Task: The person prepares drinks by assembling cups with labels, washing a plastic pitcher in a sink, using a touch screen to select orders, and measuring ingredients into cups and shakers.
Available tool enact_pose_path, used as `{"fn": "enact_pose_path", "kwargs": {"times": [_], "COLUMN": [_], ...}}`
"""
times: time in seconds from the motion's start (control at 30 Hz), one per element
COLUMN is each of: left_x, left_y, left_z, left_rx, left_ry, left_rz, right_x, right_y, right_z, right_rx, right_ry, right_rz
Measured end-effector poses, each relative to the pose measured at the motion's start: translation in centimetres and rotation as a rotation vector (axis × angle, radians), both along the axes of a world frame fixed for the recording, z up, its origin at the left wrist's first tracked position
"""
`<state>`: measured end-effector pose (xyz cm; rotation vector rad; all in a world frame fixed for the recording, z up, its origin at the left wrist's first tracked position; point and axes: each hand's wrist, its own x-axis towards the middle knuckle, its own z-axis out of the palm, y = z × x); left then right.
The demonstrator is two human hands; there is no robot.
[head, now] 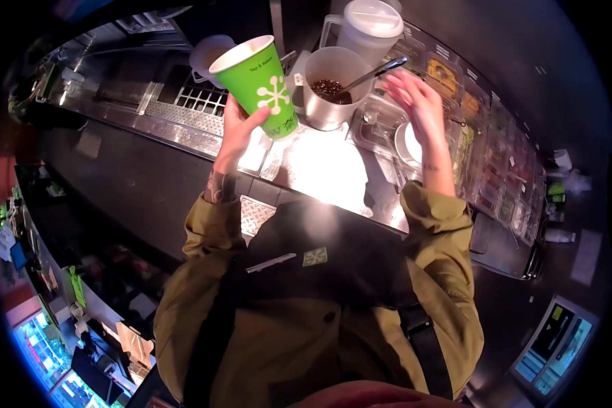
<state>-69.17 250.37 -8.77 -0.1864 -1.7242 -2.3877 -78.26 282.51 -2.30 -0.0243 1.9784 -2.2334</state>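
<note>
My left hand (238, 130) grips a tall green paper cup (262, 86) around its side. The cup leans to the left, its white rim uppermost, and carries a white emblem and writing. My right hand (415, 104) is raised, empty, with loosely bent fingers. Just beyond its fingertips rises the metal handle of a ladle or spoon (375, 74). That utensil rests in a translucent pitcher (331, 115) holding dark, glossy pearl-like pieces (329, 89). Below my right hand sits a round white container (408, 143), partly hidden by the wrist.
A lidded white pitcher (372, 25) stands behind. Clear food containers (494, 163) line the right side. Left of the cup are another pitcher (211, 53) and a metal drain grate (201, 99). The steel counter (280, 163) glares brightly. Another person (25, 97) is at the far left.
</note>
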Motion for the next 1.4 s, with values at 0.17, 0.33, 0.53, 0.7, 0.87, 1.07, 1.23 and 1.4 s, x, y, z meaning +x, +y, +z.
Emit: {"fn": "enact_pose_path", "kwargs": {"times": [0.17,0.33,0.53,0.7,0.87,1.07,1.23,1.4], "left_x": [1.8,2.5,2.2,2.3,3.6,9.8,15.2,20.7], "left_y": [-0.7,-0.4,-0.4,-1.0,-2.6,-8.5,-16.6,-26.1], "left_z": [-1.3,1.1,0.2,0.1,-1.3,-1.8,-4.1,-6.2], "left_rx": [0.170,0.385,0.584,0.591,0.550,0.476,0.507,0.462], "left_ry": [-0.032,-0.125,-0.120,-0.124,-0.001,0.081,-0.006,-0.074], "left_rz": [0.055,-0.230,-0.291,-0.254,-0.028,0.087,0.121,0.271], "right_x": [2.5,6.1,7.1,8.3,4.7,5.1,7.1,-1.7], "right_y": [9.0,12.6,15.4,5.8,-3.5,-9.6,-25.1,-46.5], "right_z": [-9.9,-15.2,-14.3,1.2,4.7,5.8,-5.2,-19.5], "right_rx": [0.927,1.489,1.475,1.149,1.222,1.185,0.190,-0.128], "right_ry": [0.156,0.230,0.571,0.863,1.025,1.079,0.407,-0.061], "right_rz": [-0.523,-0.107,-0.423,-0.275,0.207,0.064,0.303,-0.023]}}
